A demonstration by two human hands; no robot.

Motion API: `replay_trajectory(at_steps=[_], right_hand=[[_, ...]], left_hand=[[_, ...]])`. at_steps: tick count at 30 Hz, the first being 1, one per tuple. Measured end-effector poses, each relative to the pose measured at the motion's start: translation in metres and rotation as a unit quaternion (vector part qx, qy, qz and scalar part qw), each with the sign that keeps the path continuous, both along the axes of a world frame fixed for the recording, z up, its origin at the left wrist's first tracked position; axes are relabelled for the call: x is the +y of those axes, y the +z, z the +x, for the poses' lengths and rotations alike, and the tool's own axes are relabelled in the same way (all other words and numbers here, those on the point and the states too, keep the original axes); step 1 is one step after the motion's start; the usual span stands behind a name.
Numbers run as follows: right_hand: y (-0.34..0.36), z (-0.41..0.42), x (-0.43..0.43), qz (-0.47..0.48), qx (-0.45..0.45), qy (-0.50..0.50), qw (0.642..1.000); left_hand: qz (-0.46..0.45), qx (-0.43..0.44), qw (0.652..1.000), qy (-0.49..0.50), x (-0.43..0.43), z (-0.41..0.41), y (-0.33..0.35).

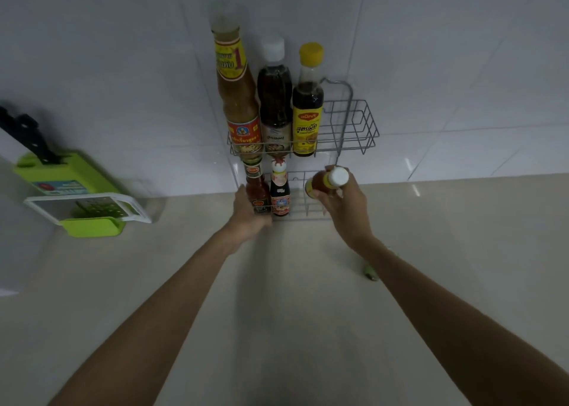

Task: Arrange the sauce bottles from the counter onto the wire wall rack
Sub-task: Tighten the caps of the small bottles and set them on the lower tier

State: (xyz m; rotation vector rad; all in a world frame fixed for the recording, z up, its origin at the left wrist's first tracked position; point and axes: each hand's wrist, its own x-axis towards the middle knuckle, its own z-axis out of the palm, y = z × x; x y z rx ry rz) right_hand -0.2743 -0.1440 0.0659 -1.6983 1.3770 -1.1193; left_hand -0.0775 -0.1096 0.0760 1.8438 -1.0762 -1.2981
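The wire wall rack (360,122) hangs on the tiled wall with two shelves. Its upper shelf holds a tall brown sauce bottle (235,97), a dark bottle with a white cap (275,97) and a yellow-capped bottle (308,106). On the lower shelf (308,214) stand a red chili sauce bottle (257,187) and a dark bottle with a red label (279,193). My left hand (248,217) wraps around the red chili sauce bottle. My right hand (341,205) holds a small white-capped yellow bottle (331,180), tilted, over the right part of the lower shelf.
A green knife block with black-handled knives (46,165) and a green and white grater box (89,211) sit at the left on the beige counter (292,297). A small green object (370,272) lies on the counter under my right forearm.
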Motion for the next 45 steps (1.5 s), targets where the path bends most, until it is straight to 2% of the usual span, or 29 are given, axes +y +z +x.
replay_trajectory(at_steps=[5, 15, 19, 23, 24, 26, 29, 31, 34, 36, 38, 40, 42, 43, 45], right_hand=[[-0.033, 0.021, -0.047, 0.045, 0.090, 0.065, 0.993], [-0.056, 0.032, -0.077, 0.119, 0.182, 0.114, 0.969], [-0.029, 0.016, -0.077, 0.159, 0.221, 0.173, 0.946], [0.000, -0.059, -0.050, 0.028, 0.191, 0.083, 0.978], [0.000, -0.083, -0.037, 0.028, 0.181, 0.060, 0.981], [-0.015, -0.130, -0.009, 0.085, 0.216, 0.047, 0.972], [-0.060, -0.175, 0.025, 0.223, 0.339, 0.118, 0.906], [-0.088, -0.184, 0.040, 0.238, 0.373, 0.142, 0.885], [-0.117, -0.184, 0.056, 0.185, 0.360, 0.098, 0.909], [-0.124, -0.182, 0.061, 0.149, 0.323, 0.017, 0.935], [-0.117, -0.180, 0.062, 0.156, 0.205, -0.092, 0.962], [-0.101, -0.176, 0.058, 0.178, 0.049, -0.166, 0.969], [-0.083, -0.170, 0.055, 0.190, -0.102, -0.154, 0.964], [-0.074, -0.166, 0.053, 0.192, -0.160, -0.134, 0.959], [-0.063, -0.161, 0.052, 0.173, -0.168, -0.098, 0.965]], left_hand=[[0.040, 0.113, 0.991, 0.062, -0.033, 0.011, -0.010], [-0.011, 0.101, 0.992, 0.079, -0.042, 0.005, -0.029], [0.000, 0.072, 0.994, 0.083, -0.035, 0.000, -0.028], [0.010, -0.086, 0.978, 0.190, -0.013, -0.024, -0.046], [0.014, -0.120, 0.975, 0.186, -0.002, -0.035, -0.054], [0.028, -0.127, 0.983, 0.131, 0.020, -0.063, -0.068], [0.026, -0.089, 0.996, 0.006, 0.046, -0.112, -0.083], [0.010, -0.086, 0.993, -0.077, 0.051, -0.140, -0.086], [-0.016, -0.087, 0.978, -0.191, 0.044, -0.175, -0.088], [-0.016, -0.075, 0.973, -0.216, 0.036, -0.194, -0.091], [-0.002, -0.061, 0.978, -0.202, 0.027, -0.208, -0.096], [-0.015, -0.089, 0.979, -0.182, 0.023, -0.217, -0.104], [-0.074, -0.171, 0.966, -0.180, 0.021, -0.221, -0.109], [-0.097, -0.184, 0.962, -0.178, 0.021, -0.221, -0.110], [-0.118, -0.149, 0.963, -0.189, 0.022, -0.217, -0.110]])
